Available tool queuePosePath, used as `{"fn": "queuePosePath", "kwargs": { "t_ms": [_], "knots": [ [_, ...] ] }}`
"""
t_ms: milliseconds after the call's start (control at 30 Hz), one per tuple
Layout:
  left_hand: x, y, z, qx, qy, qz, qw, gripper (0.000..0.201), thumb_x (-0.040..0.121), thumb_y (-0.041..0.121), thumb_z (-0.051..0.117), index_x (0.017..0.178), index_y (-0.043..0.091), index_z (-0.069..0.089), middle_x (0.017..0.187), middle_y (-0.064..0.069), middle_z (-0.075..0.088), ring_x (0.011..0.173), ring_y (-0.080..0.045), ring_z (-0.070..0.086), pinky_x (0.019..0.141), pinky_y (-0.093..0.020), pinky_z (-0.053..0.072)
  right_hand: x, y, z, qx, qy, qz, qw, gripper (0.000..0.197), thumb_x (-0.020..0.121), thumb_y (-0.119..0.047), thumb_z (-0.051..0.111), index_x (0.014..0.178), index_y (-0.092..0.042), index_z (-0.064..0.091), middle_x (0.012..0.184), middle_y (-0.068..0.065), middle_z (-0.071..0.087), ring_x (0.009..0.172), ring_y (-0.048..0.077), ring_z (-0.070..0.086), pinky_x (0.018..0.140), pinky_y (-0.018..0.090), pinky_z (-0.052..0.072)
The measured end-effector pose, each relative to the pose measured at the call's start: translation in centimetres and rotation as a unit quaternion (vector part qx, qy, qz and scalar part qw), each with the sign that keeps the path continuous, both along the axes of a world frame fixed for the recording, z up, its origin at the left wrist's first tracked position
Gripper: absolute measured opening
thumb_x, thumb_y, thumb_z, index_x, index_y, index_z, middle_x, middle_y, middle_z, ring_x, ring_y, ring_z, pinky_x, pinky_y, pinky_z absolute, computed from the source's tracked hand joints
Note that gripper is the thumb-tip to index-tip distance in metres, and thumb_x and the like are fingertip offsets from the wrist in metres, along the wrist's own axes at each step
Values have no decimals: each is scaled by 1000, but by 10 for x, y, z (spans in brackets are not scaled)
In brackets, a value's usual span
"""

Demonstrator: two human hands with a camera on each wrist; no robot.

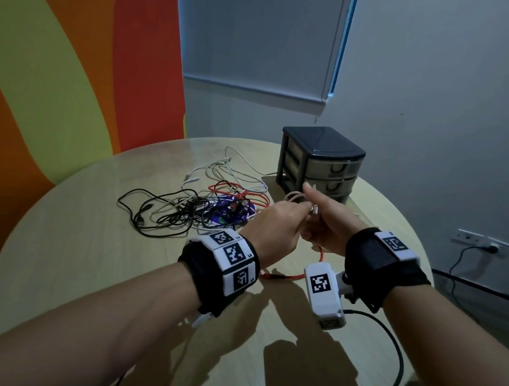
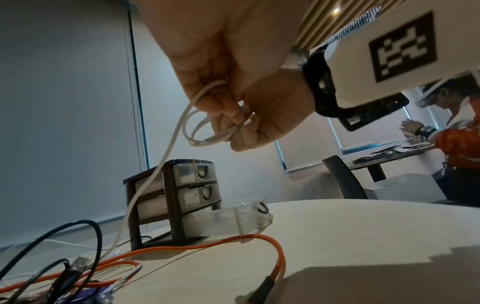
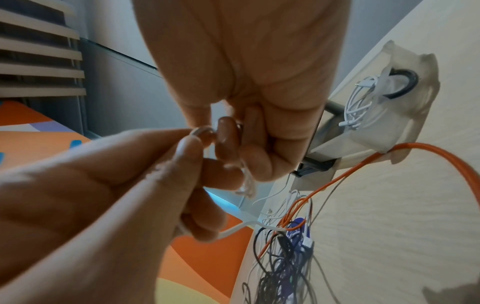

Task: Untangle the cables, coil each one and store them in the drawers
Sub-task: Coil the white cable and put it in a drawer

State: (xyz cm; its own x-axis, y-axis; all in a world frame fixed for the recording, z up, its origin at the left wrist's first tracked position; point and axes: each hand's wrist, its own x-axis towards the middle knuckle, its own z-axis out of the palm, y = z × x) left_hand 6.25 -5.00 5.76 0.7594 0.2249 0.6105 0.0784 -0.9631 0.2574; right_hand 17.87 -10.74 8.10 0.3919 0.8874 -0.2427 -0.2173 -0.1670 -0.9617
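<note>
White cable (image 2: 207,131) half-coiled, both hands (image 1: 304,224) pinching its loops; trailing end runs into tangle (image 1: 198,208) on tabletop (image 1: 256,356), likely snags, dragging pile or springing coil loose.

**A:** Where does the drawer unit (image 1: 321,163) sit?

**B:** On the counter (image 1: 137,274), toward its far edge, right of centre. Its bottom drawer (image 2: 244,218) is pulled out toward the near side, and a coiled cable (image 3: 359,102) lies inside it.

**A:** And the tangle of cables (image 1: 199,204)?

**B:** On the counter to the left of the drawer unit and nearer the person. One loose cable (image 1: 294,273) runs from the tangle rightward along the counter, passing in front of the open drawer.

**A:** The hands?

**B:** Raised above the counter between the tangle and the drawer unit, left hand (image 1: 278,225) touching right hand (image 1: 328,229). A small cable coil (image 2: 207,127) sits between them, its free end trailing down to the tangle.
</note>
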Motion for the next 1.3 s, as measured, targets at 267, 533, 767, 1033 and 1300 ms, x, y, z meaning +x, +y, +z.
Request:
{"fn": "queuePosePath", "kwargs": {
  "t_ms": [267, 533, 767, 1033, 1300],
  "knots": [
    [-7, 4, -9, -236, 18, -13, 972, 21, 97, 18, 49, 85, 7, 62, 68, -3, 67, 60, -15, 60, 63, -27, 50, 10, 2, -8, -1, -17, -46, 999, 38, 99, -31, 40, 64, -17, 42, 47, -4, 40, 41, 9, 28, 45, 21, 19],
    [-39, 45, -14, -276, 234, 77, 929, 47, 94, 48, 44, 61, 19, 58, 60, 1, 53, 58, -13, 49, 64, -26, 41, 35, -8, 5, 71, 72, -101, 990, 39, 101, -30, 31, 63, -21, 32, 44, -9, 40, 29, 3, 28, 31, 12, 21],
    [-40, 62, 23, -323, 97, 134, 932, 36, 83, 40, 67, 61, 13, 68, 52, 8, 57, 49, -4, 47, 50, -16, 35, 23, -10, 3, 5, 19, 19, 1000, 42, 99, -28, 33, 58, -22, 28, 39, -9, 26, 30, 4, 17, 36, 16, 9],
    [-16, 53, 80, -170, 31, 144, 974, 18, 76, 26, 74, 76, 8, 75, 72, -12, 70, 70, -22, 64, 66, -29, 48, 10, -7, 10, -41, -43, 59, 996, 39, 97, -25, 38, 59, -21, 31, 46, -7, 21, 34, 6, 16, 40, 19, 8],
    [-6, 42, 70, -75, 103, 212, 969, 14, 75, 22, 63, 67, 12, 69, 72, -7, 68, 72, -24, 61, 60, -28, 45, 5, -13, 12, -34, -10, 108, 994, 39, 95, -41, 32, 61, -23, 33, 55, -6, 22, 49, 9, 13, 51, 26, 7]
  ]
}}
